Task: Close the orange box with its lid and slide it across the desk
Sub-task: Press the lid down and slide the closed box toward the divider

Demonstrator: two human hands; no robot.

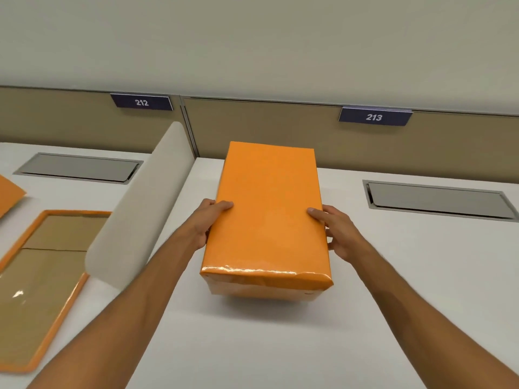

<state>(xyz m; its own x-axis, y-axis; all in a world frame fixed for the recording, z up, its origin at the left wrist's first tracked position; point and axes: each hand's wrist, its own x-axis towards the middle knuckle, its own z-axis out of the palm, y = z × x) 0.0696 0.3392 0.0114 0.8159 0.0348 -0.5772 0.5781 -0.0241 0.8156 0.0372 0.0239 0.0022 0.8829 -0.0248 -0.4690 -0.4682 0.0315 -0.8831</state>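
Observation:
An orange box (268, 220) stands on the white desk (393, 290) in front of me, its long side running away from me. Its orange lid sits on top and covers it; the near lid edge is wrinkled and glossy. My left hand (207, 224) grips the box's left side, thumb resting on the lid. On the opposite side my right hand (335, 234) holds it the same way, thumb on the lid's edge. The fingers of both hands are hidden behind the box's sides.
A curved white divider (140, 209) separates this desk from the left one, where an open orange-rimmed cardboard tray (42, 276) and another orange piece (8, 195) lie. Grey cable hatches (438, 200) (78, 167) sit near the back panel, labelled 212 and 213.

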